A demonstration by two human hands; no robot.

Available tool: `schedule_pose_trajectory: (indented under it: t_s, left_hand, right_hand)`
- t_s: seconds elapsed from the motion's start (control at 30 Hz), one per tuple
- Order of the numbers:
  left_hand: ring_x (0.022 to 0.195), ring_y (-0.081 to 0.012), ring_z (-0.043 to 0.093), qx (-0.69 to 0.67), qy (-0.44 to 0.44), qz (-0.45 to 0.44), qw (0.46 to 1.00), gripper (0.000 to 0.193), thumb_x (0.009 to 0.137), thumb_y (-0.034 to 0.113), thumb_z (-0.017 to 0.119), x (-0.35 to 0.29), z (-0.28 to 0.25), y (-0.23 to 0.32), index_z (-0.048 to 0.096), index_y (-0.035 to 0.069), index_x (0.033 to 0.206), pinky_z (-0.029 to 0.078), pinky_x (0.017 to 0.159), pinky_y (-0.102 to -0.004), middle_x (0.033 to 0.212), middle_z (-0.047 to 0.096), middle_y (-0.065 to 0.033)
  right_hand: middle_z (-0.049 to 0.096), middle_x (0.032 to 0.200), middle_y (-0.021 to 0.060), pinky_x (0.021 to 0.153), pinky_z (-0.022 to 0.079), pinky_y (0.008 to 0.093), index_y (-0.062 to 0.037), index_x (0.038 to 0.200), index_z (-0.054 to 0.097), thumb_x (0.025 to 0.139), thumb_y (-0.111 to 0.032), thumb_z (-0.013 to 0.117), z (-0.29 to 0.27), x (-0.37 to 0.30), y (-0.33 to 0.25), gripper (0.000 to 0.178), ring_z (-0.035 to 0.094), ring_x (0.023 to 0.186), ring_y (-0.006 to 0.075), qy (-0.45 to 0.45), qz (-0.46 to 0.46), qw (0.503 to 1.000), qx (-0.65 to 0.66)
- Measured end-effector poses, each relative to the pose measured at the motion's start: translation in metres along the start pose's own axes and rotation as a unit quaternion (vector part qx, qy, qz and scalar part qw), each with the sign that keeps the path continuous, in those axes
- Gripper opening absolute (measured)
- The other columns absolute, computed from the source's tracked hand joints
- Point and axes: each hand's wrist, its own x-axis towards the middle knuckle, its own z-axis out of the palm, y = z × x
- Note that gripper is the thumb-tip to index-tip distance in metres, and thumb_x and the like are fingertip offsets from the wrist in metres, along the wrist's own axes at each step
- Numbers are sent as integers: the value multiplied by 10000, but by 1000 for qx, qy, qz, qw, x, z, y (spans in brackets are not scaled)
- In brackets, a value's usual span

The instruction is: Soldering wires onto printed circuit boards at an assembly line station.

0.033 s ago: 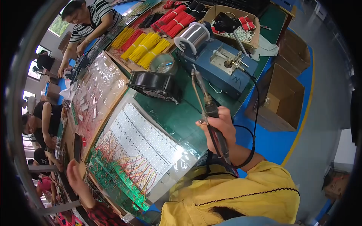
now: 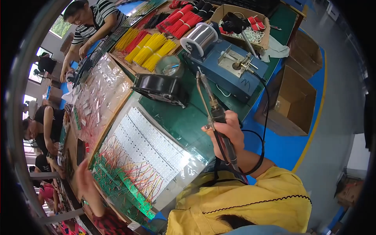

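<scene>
My right hand (image 2: 229, 135) is wrapped round the handle of a soldering iron (image 2: 215, 109), whose thin feed tube runs along its shaft. The tip points up and away, in front of the blue box-shaped machine (image 2: 231, 70). At the lower left, my left hand (image 2: 88, 186) is raised with its fingers stretched out, slightly blurred and holding nothing. It is beside the green circuit boards (image 2: 129, 188), which have many red and yellow wires attached. White perforated panels (image 2: 145, 145) lie just beyond the boards, joined to the wires' area.
A black fan (image 2: 160, 88) stands behind the panels. A solder spool (image 2: 199, 39) sits on the machine. Yellow wire bundles (image 2: 150, 51) and red wire bundles (image 2: 182, 23) lie farther back. Cardboard boxes (image 2: 290, 103) stand at right. Other people work along the left side.
My left hand has shifted right and slightly down, nearer the green boards. The soldering iron has moved slightly left in my right hand.
</scene>
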Motion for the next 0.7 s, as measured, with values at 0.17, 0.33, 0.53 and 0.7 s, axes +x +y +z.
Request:
schedule_pose_trajectory:
  t_s: [0.17, 0.33, 0.53, 0.7]
  left_hand:
    - [1128, -314, 458, -123, -330, 192, 916, 689, 711, 110, 681, -13, 111, 125, 327, -30, 1285, 326, 972, -360, 1230, 455, -188]
    - [763, -169, 559, -230, -433, 112, 864, 454, 790, 70, 614, -20, 161, 143, 454, 23, 1212, 454, 689, -267, 940, 569, -111]
    - [676, -117, 524, -367, -466, 0, 805, 148, 834, 59, 573, -18, 173, 137, 607, -11, 959, 440, 600, -238, 820, 544, -60]
    - [715, -139, 524, -188, -294, 15, 937, 102, 801, 29, 583, 14, 112, 121, 642, 11, 881, 411, 638, -267, 721, 541, -47]
  right_hand:
    - [612, 770, 118, 678, 395, 372, -21, 994, 516, 658, 85, 669, 0, 4, -1, 384, 508, 714, 229, 20, -2, 998, 64]
    - [624, 778, 40, 664, 405, 321, -59, 976, 586, 641, 32, 658, -1, -1, -4, 354, 509, 686, 203, 55, 9, 996, 65]
    - [622, 749, 57, 661, 414, 319, -50, 989, 586, 641, 52, 662, -9, -2, 0, 370, 512, 657, 220, 44, 18, 996, 76]
    - [647, 807, 123, 663, 465, 339, -38, 1030, 535, 666, 40, 665, -19, 5, 9, 394, 569, 728, 254, -32, -9, 994, 108]
